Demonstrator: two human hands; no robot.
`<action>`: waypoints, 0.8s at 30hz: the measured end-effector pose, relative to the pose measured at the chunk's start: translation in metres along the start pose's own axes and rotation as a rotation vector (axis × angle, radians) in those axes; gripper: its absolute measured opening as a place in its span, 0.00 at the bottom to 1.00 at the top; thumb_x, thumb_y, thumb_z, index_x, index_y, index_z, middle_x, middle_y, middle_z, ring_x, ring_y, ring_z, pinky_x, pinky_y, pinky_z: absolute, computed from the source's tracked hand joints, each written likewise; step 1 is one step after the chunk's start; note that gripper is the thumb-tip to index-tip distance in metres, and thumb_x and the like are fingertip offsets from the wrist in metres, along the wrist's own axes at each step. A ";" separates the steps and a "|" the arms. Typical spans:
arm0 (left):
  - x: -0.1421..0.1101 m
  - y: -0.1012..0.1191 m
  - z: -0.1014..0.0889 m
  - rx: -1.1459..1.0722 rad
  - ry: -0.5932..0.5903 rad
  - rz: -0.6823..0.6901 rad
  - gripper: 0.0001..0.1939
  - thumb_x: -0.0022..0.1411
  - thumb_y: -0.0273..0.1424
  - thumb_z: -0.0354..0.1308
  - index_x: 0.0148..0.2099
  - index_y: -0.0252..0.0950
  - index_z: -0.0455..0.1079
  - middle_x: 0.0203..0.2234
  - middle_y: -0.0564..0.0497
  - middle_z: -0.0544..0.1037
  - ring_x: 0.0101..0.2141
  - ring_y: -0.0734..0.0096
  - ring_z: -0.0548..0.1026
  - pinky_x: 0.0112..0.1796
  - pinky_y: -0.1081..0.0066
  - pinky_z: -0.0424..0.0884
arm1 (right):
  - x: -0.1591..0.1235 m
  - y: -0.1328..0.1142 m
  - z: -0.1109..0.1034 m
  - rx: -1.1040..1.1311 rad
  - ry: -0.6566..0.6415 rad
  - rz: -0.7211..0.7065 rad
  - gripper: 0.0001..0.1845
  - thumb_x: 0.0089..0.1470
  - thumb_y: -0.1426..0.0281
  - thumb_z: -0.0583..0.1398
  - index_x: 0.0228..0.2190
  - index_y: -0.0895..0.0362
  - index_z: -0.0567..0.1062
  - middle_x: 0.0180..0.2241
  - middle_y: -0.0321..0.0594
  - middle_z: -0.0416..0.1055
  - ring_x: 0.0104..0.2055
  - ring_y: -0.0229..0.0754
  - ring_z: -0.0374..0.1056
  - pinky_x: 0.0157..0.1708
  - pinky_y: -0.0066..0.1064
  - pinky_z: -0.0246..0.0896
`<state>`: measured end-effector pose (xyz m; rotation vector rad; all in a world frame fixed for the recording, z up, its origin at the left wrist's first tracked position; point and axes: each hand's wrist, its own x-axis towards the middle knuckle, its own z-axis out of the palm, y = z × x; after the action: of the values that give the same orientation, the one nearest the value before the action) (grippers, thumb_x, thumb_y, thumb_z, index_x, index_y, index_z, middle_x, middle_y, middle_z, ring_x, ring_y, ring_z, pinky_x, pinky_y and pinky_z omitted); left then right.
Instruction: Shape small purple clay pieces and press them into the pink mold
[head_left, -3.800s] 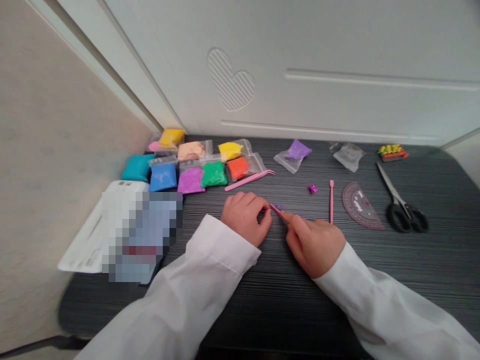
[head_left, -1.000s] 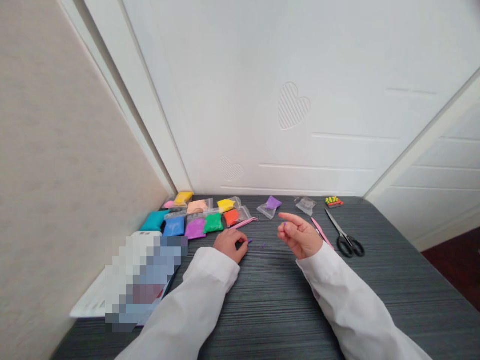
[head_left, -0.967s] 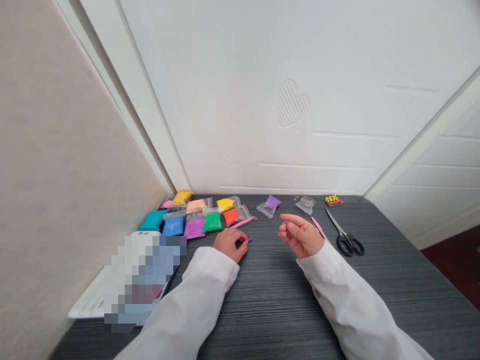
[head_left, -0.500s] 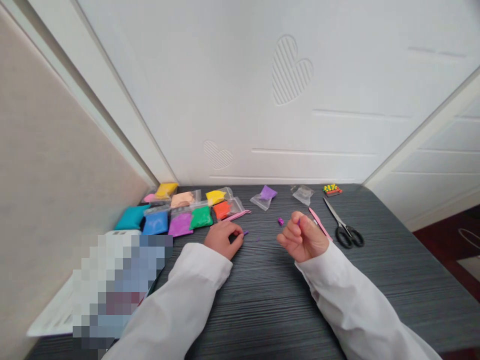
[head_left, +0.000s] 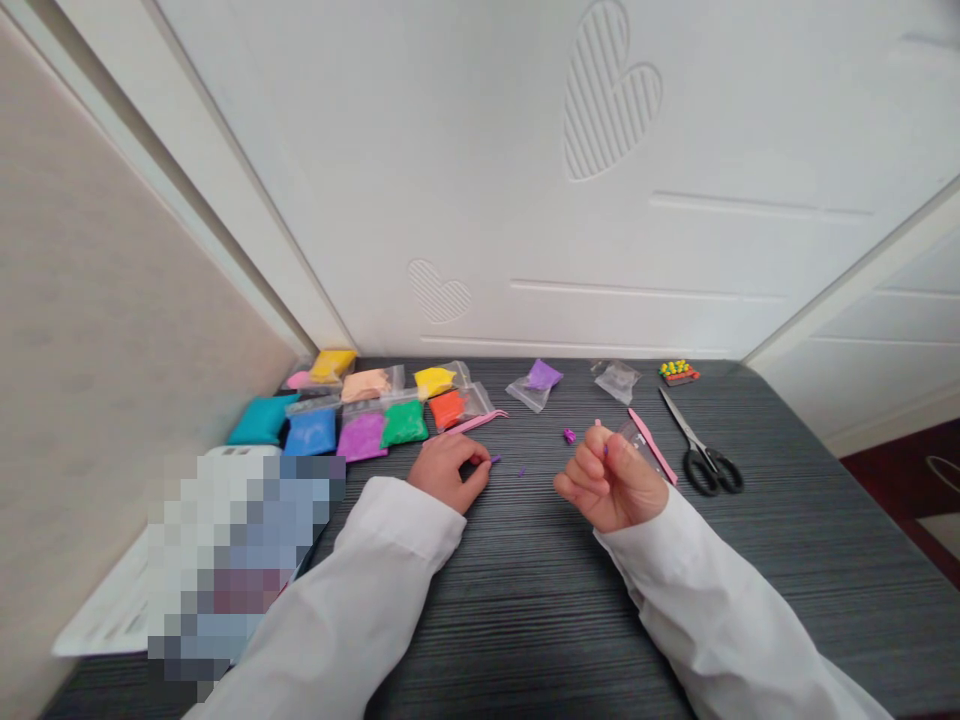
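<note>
My left hand rests on the dark table with its fingers curled. Its fingertips pinch or touch a small purple clay bit; I cannot tell which. My right hand is lifted a little off the table, with its fingers closed. A tiny purple clay piece shows between its thumb and fingers. A small purple clay shape lies just beyond it, and a purple crumb lies between my hands. Both my arms are in white sleeves.
Several bags of coloured clay lie at the back left, with pink tweezers beside them. Farther back are a purple clay bag and a clear bag. A pink stick, black scissors and a small colourful piece lie right. A white booklet lies at left.
My right hand has put down the pink tool, lifted off the table and closed into a loose fist around a tiny purple piece. My left hand has stayed put. The camera has tilted up.
</note>
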<state>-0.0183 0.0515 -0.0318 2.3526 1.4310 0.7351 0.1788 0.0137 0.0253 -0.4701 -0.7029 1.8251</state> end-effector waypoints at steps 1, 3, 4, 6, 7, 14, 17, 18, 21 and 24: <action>0.000 0.000 0.000 0.000 0.000 0.003 0.06 0.51 0.31 0.51 0.29 0.37 0.68 0.25 0.51 0.71 0.31 0.71 0.67 0.37 0.69 0.63 | 0.000 0.000 0.000 -0.006 0.018 0.009 0.14 0.41 0.63 0.61 0.20 0.57 0.61 0.15 0.25 0.57 0.14 0.26 0.47 0.20 0.25 0.47; 0.000 0.000 0.000 -0.002 0.002 0.010 0.06 0.51 0.31 0.51 0.29 0.37 0.68 0.25 0.51 0.72 0.31 0.71 0.68 0.37 0.69 0.63 | -0.001 -0.001 0.001 -0.007 0.033 0.023 0.12 0.41 0.64 0.61 0.21 0.56 0.64 0.14 0.25 0.58 0.14 0.26 0.48 0.20 0.25 0.48; 0.000 0.000 0.000 -0.002 0.002 0.013 0.06 0.51 0.31 0.51 0.29 0.37 0.68 0.25 0.51 0.72 0.31 0.71 0.68 0.37 0.69 0.63 | -0.002 -0.001 0.002 -0.004 0.035 0.030 0.11 0.42 0.64 0.61 0.22 0.56 0.64 0.15 0.25 0.59 0.14 0.26 0.48 0.20 0.25 0.49; 0.000 0.000 0.001 0.000 0.001 0.013 0.06 0.51 0.31 0.51 0.29 0.37 0.68 0.25 0.51 0.72 0.32 0.70 0.68 0.37 0.69 0.63 | -0.003 -0.002 0.004 0.006 0.035 0.042 0.10 0.41 0.65 0.61 0.22 0.57 0.65 0.16 0.26 0.60 0.16 0.26 0.51 0.21 0.25 0.50; 0.000 0.000 0.001 0.003 0.002 0.010 0.06 0.51 0.31 0.51 0.29 0.37 0.68 0.25 0.51 0.72 0.32 0.70 0.68 0.37 0.69 0.63 | -0.003 -0.003 0.005 0.013 0.036 0.045 0.10 0.41 0.66 0.62 0.22 0.57 0.66 0.17 0.26 0.61 0.16 0.26 0.51 0.22 0.25 0.50; 0.000 0.001 0.000 0.003 0.014 0.011 0.06 0.51 0.31 0.51 0.29 0.37 0.68 0.25 0.51 0.72 0.32 0.70 0.68 0.36 0.69 0.63 | -0.006 -0.005 0.013 0.002 0.053 0.015 0.12 0.34 0.70 0.65 0.21 0.55 0.65 0.17 0.26 0.60 0.18 0.27 0.52 0.22 0.26 0.49; -0.001 0.002 0.000 0.004 0.018 0.011 0.06 0.51 0.31 0.51 0.29 0.37 0.68 0.25 0.51 0.72 0.32 0.70 0.68 0.37 0.69 0.63 | -0.009 -0.006 0.016 -0.032 0.080 0.022 0.13 0.34 0.68 0.65 0.25 0.54 0.67 0.18 0.26 0.62 0.18 0.27 0.54 0.23 0.26 0.50; -0.001 0.002 0.000 0.003 0.020 0.011 0.06 0.51 0.31 0.51 0.29 0.37 0.68 0.25 0.51 0.72 0.32 0.71 0.68 0.37 0.69 0.63 | -0.010 -0.007 0.016 -0.040 0.079 0.030 0.12 0.36 0.67 0.64 0.26 0.54 0.67 0.18 0.26 0.62 0.17 0.27 0.54 0.22 0.26 0.50; -0.001 0.003 -0.001 -0.005 0.022 0.005 0.06 0.51 0.31 0.51 0.28 0.36 0.68 0.25 0.51 0.72 0.31 0.71 0.68 0.36 0.69 0.63 | -0.011 -0.011 0.013 -0.061 0.041 0.043 0.11 0.41 0.63 0.61 0.22 0.54 0.65 0.13 0.24 0.57 0.14 0.26 0.50 0.19 0.25 0.47; -0.002 0.003 -0.001 -0.005 0.030 -0.001 0.06 0.51 0.30 0.51 0.28 0.36 0.68 0.25 0.51 0.72 0.31 0.71 0.68 0.36 0.69 0.63 | -0.010 -0.014 0.008 -0.103 -0.006 0.016 0.17 0.42 0.57 0.59 0.18 0.55 0.61 0.10 0.23 0.52 0.11 0.26 0.45 0.18 0.25 0.44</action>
<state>-0.0172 0.0485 -0.0301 2.3461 1.4407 0.7768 0.1874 0.0065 0.0402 -0.5393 -0.8024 1.8123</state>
